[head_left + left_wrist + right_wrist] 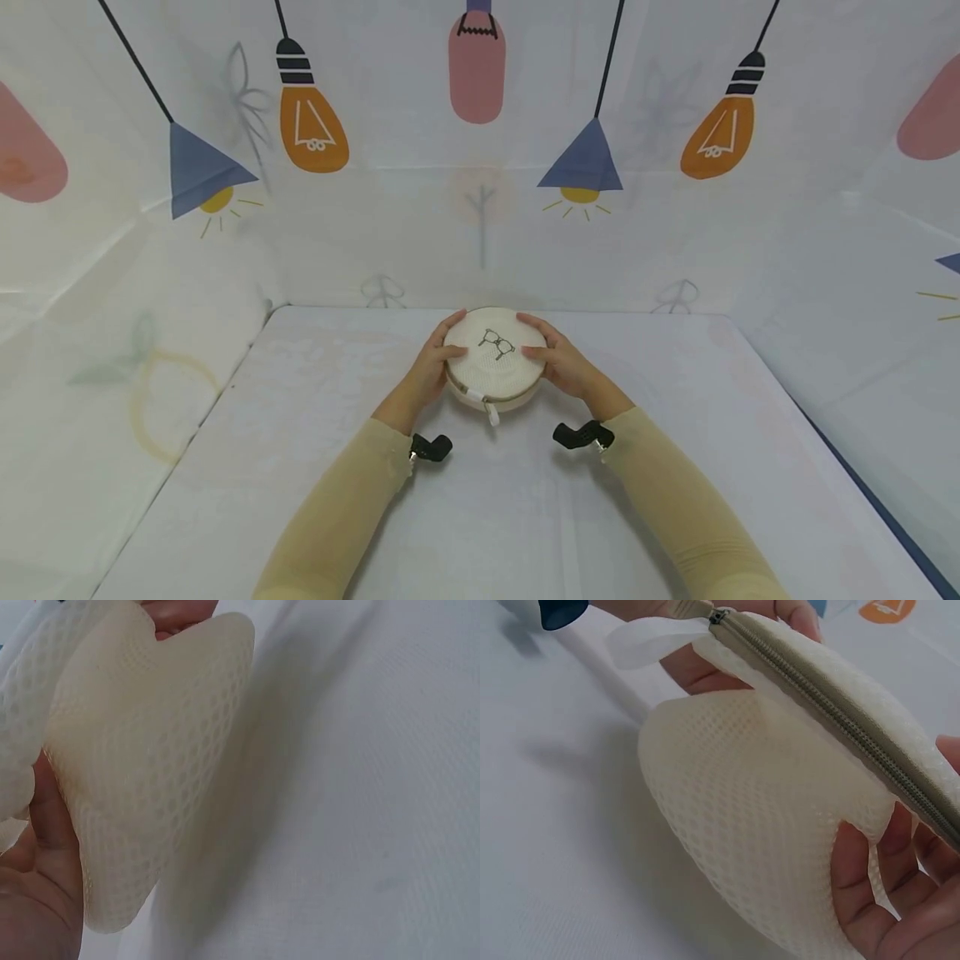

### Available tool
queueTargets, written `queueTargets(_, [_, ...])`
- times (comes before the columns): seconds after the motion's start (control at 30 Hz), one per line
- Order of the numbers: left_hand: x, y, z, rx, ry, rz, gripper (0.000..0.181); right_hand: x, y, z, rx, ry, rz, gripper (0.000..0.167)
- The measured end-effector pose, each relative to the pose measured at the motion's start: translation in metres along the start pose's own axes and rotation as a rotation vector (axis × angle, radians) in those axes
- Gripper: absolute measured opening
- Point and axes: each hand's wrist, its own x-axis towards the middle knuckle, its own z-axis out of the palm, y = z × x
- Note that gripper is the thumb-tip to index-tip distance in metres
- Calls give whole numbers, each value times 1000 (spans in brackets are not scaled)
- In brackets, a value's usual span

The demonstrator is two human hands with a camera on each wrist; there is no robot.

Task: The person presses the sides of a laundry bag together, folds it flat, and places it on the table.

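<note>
Between my hands: pouch (491, 371), seemingly raised off the table (487, 517).
Left hand (426, 367): curled round one side, thumb on top.
Right hand (570, 368): curled round the opposite side, thumb likewise.
Zip (821, 701): closed where I can see it; closing looks done.
Inside: hidden, so I cannot tell if it's filled.
Grip: letting go and setting down remain, I'd judge.

No lettering, brand or number can be read in any view. The one sign between the hands is a dark line drawing (497, 343) of two joined shapes, a little like spectacles, with thin strokes running off it. It stands aslant on the pale top of the round zipped pouch (474, 373), between the left hand (433, 360) and right hand (567, 364).
</note>
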Motion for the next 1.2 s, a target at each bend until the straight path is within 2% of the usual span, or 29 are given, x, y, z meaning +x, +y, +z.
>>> queueTargets(0.17, [-1, 1, -1, 53, -29, -10, 72, 0, -1, 0, -1, -6, 14, 67])
queueTargets(0.4, [-2, 3, 0, 26, -33, -48, 71, -1, -3, 1, -1, 1, 20, 66])
queueTargets(0.63, [-1, 4, 0, 41, -23, -59, 71, -1, -3, 1, -16, 8, 15, 66])
queueTargets(0.9, [0, 5, -1, -8, 47, -65, 66, 1, -4, 2, 0, 33, -9, 66])
queueTargets(1.07, [3, 3, -3, -86, 95, -56, 67, 1, -6, 4, 40, 98, -33, 66])
queueTargets(1.2, [4, 2, -2, -133, 111, -34, 68, 1, -6, 6, 63, 135, -45, 67])
